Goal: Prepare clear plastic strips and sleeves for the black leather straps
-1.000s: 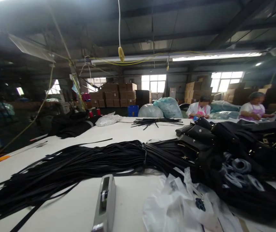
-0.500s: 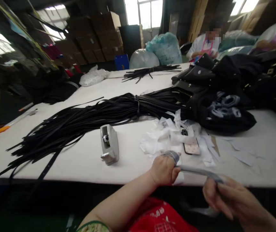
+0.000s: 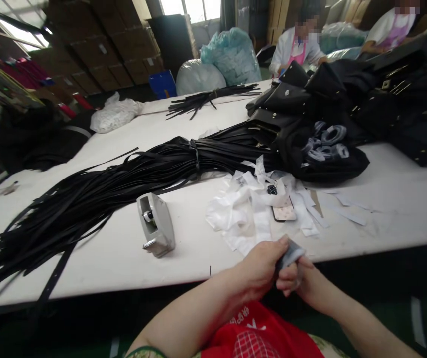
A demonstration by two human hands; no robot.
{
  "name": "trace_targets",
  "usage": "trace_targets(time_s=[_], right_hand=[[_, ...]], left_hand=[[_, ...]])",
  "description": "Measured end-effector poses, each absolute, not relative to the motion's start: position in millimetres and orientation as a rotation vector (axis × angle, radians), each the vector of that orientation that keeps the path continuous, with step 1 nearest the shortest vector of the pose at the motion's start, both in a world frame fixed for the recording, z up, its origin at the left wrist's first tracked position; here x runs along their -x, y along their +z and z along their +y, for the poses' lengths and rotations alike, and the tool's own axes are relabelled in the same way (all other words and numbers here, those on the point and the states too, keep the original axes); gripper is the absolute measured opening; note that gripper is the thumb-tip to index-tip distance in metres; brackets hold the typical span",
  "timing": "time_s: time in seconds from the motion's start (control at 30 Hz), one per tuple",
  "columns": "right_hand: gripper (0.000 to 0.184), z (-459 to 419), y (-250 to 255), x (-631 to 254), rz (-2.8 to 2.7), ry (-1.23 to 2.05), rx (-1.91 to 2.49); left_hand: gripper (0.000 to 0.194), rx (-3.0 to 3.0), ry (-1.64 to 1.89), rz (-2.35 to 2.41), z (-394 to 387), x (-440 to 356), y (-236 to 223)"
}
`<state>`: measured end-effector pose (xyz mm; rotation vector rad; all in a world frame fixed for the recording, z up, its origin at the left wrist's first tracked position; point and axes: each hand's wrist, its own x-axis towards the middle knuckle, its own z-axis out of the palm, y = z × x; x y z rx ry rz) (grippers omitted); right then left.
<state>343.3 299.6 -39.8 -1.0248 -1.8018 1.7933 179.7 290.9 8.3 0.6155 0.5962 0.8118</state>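
Close together at the table's near edge, both my hands are closed on a grey, shiny strip (image 3: 291, 253) folded into a short wad. My left hand (image 3: 262, 266) grips it from the left, thumb on top. From the right, my right hand (image 3: 310, 283) pinches its end; some of its fingers are hidden behind the wad. Just beyond lie crumpled white paper strips (image 3: 232, 214), with a phone in a pink patterned case (image 3: 284, 211) among them. Farther back, several coiled grey strips (image 3: 327, 144) rest on black fabric.
A grey tape dispenser (image 3: 156, 223) stands left of my hands. Behind it stretches a long tied bundle of black straps (image 3: 124, 184). Black bags (image 3: 333, 94) are heaped at the right. A smaller strap bundle (image 3: 213, 97) lies farther off. Two people work across the table.
My hands have come together, and the grey strip that was stretched between them is now bunched up. My right hand has moved left and up. The view has shifted right.
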Motion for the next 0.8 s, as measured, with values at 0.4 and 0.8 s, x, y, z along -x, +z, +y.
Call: trace_targets(time_s=[0.4,0.8], right_hand=[[0.055,333.8,-14.0,-352.7,-1.613,2.255,0.760],[0.055,319.1,-23.5,-310.6,-2.181,1.009,1.229]], left_hand=[[0.055,-2.011,0.785,1.324,279.9,-124.6,-34.6],[0.074,-0.493,0.914,0.616,287.2,-79.6,42.6]])
